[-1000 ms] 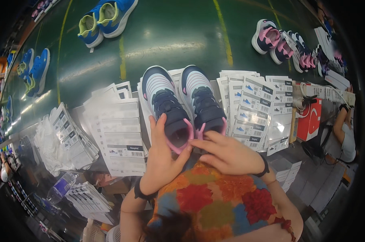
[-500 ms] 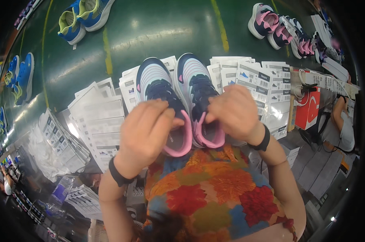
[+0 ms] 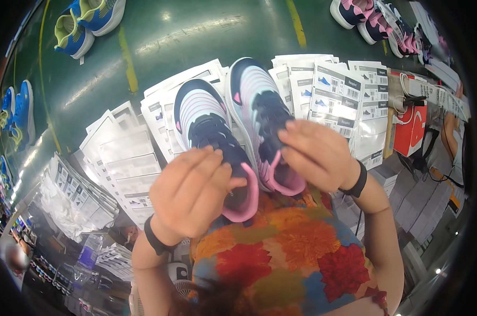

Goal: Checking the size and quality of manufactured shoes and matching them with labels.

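Observation:
Two navy and pale-blue sneakers with pink collars lie in front of me, toes pointing away, over sheets of printed labels. My left hand (image 3: 191, 192) is closed over the tongue and opening of the left sneaker (image 3: 201, 108), its fingertips pressed together at the tongue. With fingers bent, my right hand (image 3: 318, 156) pinches the tongue and collar edge of the right sneaker (image 3: 254, 81). That sneaker sits a little farther forward than its mate. Both pink heel collars show near my body; my fingers partly hide the openings.
Label sheets (image 3: 333, 97) lie fanned along the green table (image 3: 196, 37). Blue sneakers (image 3: 100, 16) stand far left, with another blue pair (image 3: 22, 113) beyond. Navy-pink sneakers (image 3: 370, 26) sit far right, near a red box (image 3: 411, 129) and white cables. A plastic bottle (image 3: 91, 250) is lower left.
The left sneaker has come nearer to me, while the right one has shifted forward and right. Their heels stand farther apart. Both hands stay on the sneakers. The view has shifted slightly.

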Action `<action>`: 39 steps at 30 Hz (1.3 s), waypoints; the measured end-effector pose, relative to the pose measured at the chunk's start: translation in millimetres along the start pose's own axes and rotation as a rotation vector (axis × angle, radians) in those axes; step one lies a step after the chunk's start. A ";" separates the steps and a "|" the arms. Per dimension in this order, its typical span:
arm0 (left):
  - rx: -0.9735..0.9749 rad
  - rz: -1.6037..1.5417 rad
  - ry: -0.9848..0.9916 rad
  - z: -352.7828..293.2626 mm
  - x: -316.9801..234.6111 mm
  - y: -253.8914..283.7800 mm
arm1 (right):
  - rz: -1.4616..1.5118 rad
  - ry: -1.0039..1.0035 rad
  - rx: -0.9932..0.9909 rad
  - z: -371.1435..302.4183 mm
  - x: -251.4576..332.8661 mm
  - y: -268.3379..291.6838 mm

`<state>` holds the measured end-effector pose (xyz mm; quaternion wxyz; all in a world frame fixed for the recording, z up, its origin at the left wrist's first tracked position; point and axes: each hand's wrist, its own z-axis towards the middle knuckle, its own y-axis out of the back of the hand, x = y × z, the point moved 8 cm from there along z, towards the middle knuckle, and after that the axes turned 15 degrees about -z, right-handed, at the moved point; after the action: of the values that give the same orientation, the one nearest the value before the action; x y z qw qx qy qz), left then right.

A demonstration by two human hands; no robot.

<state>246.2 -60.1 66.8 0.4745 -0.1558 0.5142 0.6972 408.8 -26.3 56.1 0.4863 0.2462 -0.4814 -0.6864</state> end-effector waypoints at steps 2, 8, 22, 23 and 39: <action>0.000 -0.015 0.058 12.3 5.8 7.1 | 0.128 -0.067 -0.018 22.5 -18.2 -8.1; -0.096 -0.279 0.505 49.1 61.1 32.3 | 0.544 -0.440 0.142 79.4 -79.9 -30.9; -0.142 -0.518 0.877 31.0 86.6 21.4 | 1.213 -0.748 0.451 61.0 -82.0 -79.8; -0.099 -0.335 0.795 32.8 79.0 19.4 | 1.072 -0.738 0.364 55.3 -81.2 -69.2; 0.207 -0.051 0.595 11.1 14.9 17.1 | 0.261 -0.441 0.220 35.8 -25.3 9.4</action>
<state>227.7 -43.4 70.7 0.3338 -0.3168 0.6947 0.5528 394.2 11.1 76.1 0.4245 0.0782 -0.6750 -0.5984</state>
